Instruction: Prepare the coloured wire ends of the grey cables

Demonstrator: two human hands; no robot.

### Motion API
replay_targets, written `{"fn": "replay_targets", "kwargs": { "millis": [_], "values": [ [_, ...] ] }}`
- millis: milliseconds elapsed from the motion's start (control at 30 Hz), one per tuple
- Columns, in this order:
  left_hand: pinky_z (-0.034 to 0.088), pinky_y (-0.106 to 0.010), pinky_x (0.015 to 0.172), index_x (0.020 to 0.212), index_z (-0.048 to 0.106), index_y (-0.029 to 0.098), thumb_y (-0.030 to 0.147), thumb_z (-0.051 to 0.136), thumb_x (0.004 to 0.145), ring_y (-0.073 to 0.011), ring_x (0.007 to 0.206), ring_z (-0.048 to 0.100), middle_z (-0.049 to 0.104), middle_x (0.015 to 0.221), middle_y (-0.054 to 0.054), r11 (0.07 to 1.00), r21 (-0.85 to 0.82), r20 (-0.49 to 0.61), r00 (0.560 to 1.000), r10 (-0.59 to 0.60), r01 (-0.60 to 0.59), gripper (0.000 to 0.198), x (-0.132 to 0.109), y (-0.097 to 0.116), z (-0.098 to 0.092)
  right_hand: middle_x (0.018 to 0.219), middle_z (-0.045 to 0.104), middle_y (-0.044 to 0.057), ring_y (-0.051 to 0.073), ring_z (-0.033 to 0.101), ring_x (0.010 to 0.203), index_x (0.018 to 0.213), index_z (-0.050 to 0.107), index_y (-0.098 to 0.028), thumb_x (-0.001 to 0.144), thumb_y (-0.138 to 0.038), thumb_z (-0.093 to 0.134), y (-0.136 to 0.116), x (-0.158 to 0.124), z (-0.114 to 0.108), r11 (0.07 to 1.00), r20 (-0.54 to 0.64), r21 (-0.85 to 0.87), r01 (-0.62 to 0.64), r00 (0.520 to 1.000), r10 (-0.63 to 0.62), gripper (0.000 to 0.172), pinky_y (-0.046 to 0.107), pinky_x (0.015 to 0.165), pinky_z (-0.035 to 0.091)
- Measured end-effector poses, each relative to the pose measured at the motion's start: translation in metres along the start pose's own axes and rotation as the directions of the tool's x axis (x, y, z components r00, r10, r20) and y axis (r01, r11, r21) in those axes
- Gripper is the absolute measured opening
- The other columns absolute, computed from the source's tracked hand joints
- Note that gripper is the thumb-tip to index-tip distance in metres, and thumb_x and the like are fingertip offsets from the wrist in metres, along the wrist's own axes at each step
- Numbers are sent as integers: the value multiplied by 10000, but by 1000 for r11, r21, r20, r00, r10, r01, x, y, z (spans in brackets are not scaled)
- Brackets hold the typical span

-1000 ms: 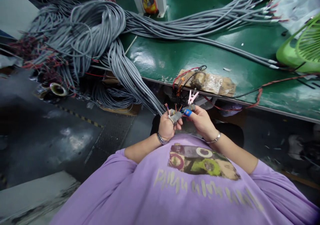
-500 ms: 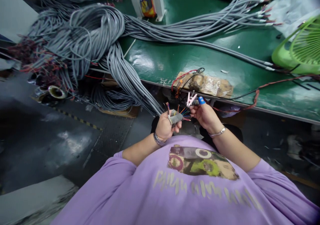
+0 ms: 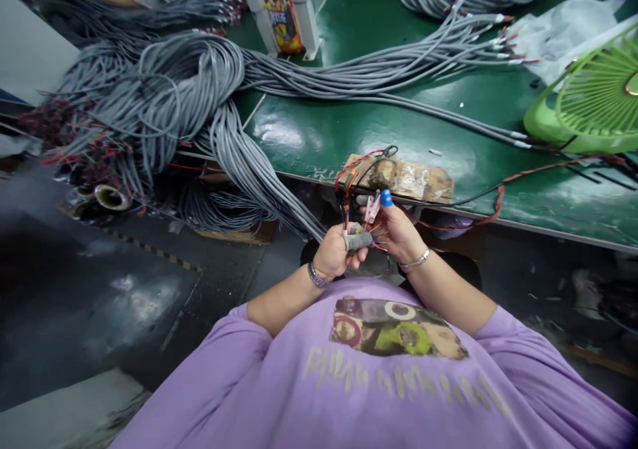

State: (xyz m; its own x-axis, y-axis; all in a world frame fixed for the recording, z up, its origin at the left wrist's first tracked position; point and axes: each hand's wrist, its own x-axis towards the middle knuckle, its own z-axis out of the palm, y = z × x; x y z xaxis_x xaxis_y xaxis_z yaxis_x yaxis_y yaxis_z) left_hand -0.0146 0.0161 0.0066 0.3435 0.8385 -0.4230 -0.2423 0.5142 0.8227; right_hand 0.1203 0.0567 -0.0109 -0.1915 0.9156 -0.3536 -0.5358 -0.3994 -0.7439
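Left hand (image 3: 331,253) and right hand (image 3: 401,234) drawn close at grey cable ends (image 3: 359,241)

From the centre of the view, the left hand is just off towards 5 o'clock, closed around the cable ends. Coloured wires (image 3: 375,228) fan out of them towards the right hand, just past 3 o'clock. Its fingers are curled, one digit in a blue cover (image 3: 386,198) raised just beside a pink clip (image 3: 371,208); whether they pinch clip or wire, I cannot tell. Half a second ago a wider gap lay between the hands; now the right has come in, probably putting the wires within its reach while the left steadies the bundle. The cables run up to a heaped pile (image 3: 214,70) between 10 and 11 o'clock, on a green table (image 3: 309,130). A cardboard strip (image 3: 433,184) lies between 2 and 3.
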Motion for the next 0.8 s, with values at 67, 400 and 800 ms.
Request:
{"fn": "replay_targets", "kwargs": {
  "millis": [67, 400, 800],
  "values": [
    [251, -165, 273, 651, 531, 161, 443, 803, 583, -71, 270, 432, 576, 451, 8, 1000, -2, 1, 1000, -7, 7, 397, 1, 0, 1, 632, 624, 13, 122, 535, 528, 728, 608, -188, 601, -782, 679, 0, 0, 1, 1000, -6, 10, -3, 1000, 3, 612, 268, 515, 436],
    [259, -162, 274, 623, 528, 158, 438, 798, 609, -64, 272, 427, 571, 447, 12, 1000, 22, 14, 1000, -19, 19, 389, 5, -6, -2, 625, 629, 3, 119, 520, 531, 752, 631, -190, 580, -708, 759, -1, -1, 5, 997, -44, 78, -19, 999, 23, 562, 272, 556, 467],
    [249, -163, 272, 624, 530, 162, 467, 785, 609, -64, 268, 423, 568, 441, 12, 998, 65, 9, 1000, 10, -11, 398, -2, -3, 0, 649, 601, 2, 127, 525, 531, 746, 572, -210, 637, -823, 605, -2, -5, 1, 996, 36, 47, -79, 996, 77, 623, 267, 513, 438]
  ]
}}
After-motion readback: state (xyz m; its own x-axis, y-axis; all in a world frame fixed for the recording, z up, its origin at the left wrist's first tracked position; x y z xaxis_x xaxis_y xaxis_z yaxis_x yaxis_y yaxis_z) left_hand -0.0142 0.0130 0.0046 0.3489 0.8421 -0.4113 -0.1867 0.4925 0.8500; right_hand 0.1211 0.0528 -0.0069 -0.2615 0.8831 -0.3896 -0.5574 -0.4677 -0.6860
